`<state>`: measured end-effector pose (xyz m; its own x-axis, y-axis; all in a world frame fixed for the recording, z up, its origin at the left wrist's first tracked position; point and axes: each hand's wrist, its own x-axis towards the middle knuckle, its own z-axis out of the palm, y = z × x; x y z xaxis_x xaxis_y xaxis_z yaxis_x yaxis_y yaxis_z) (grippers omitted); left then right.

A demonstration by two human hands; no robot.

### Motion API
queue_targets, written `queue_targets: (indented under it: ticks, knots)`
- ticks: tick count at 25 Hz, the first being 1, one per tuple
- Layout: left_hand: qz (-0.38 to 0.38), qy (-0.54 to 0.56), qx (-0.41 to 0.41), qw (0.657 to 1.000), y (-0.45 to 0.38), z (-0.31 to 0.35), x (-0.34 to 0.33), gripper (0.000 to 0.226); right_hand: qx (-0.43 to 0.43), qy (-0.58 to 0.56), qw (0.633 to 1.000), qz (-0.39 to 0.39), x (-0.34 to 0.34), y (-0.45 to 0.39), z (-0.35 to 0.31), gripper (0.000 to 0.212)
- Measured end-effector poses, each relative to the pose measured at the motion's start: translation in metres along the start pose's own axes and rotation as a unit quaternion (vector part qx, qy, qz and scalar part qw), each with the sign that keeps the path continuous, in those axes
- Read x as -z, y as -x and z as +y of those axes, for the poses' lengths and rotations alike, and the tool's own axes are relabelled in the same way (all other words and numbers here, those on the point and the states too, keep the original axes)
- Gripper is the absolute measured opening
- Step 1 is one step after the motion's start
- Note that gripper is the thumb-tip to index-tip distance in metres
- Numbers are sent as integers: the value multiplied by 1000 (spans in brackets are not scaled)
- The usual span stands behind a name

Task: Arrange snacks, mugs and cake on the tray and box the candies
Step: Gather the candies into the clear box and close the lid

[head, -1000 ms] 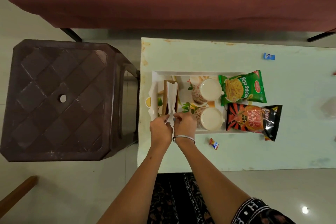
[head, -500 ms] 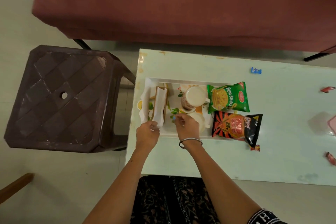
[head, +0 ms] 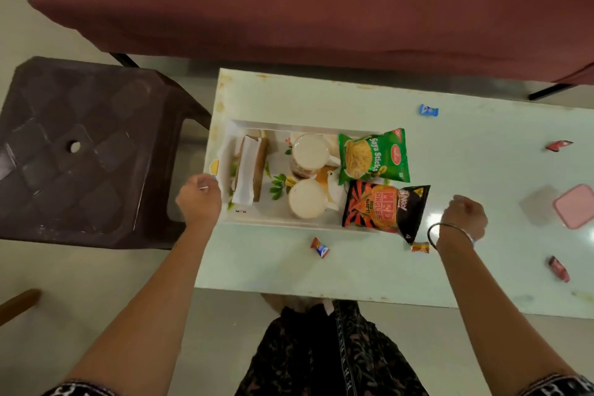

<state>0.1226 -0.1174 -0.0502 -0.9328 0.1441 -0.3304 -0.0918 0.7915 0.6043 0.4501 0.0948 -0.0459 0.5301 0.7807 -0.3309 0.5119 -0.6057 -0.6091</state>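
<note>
A white tray (head: 289,126) lies at the left end of the pale table. On it are a wrapped cake (head: 250,170), two mugs (head: 310,151) (head: 307,199), a green Soya Sticks packet (head: 374,154) and a black-orange Mad Angles packet (head: 385,209). My left hand (head: 199,199) is curled at the tray's front left corner, and nothing shows in it. My right hand (head: 466,215), with a bangle, is curled over the table right of the Mad Angles packet, holding nothing. Loose candies lie on the table: red-blue (head: 319,247), orange (head: 420,247), blue (head: 428,110), two red (head: 558,145) (head: 559,268).
A pink box (head: 575,206) sits at the table's right edge of view. A dark brown plastic stool (head: 80,151) stands left of the table. A maroon bed or sofa (head: 321,3) runs along the far side.
Both hands have left the cake and moved apart: the left to the tray's left corner, the right past the Mad Angles packet. The view has shifted, showing more candies and the pink box.
</note>
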Motion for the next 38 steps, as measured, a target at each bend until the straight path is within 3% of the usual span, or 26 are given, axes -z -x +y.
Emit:
queue_targets:
  ticks: [3, 6, 9, 11, 19, 31, 38]
  knots:
    - [-9, -10, 51, 999, -22, -4, -4, 26, -118, -64, 977, -166, 1, -23, 19, 37]
    - [-47, 0, 94, 994, -39, -12, -10, 18, -228, -150, 937, -217, -11, -28, 23, 40]
    - [-77, -3, 129, 989, -55, -17, -17, 41, -202, -110, 948, -220, -25, -27, 18, 21]
    - [-87, -7, 141, 986, -64, -20, -23, 39, -191, -73, 947, -249, -34, -27, 10, 12]
    - [-127, 65, 168, 975, -86, -21, -46, 32, -219, -46, 890, -397, -68, -32, -2, 27]
    - [-143, 120, 208, 960, -94, -21, -44, 33, -201, -74, 912, -350, -74, -36, -1, 35]
    - [-174, 134, 190, 957, -66, -5, -48, 31, -190, -86, 903, -376, -46, -56, 7, 29]
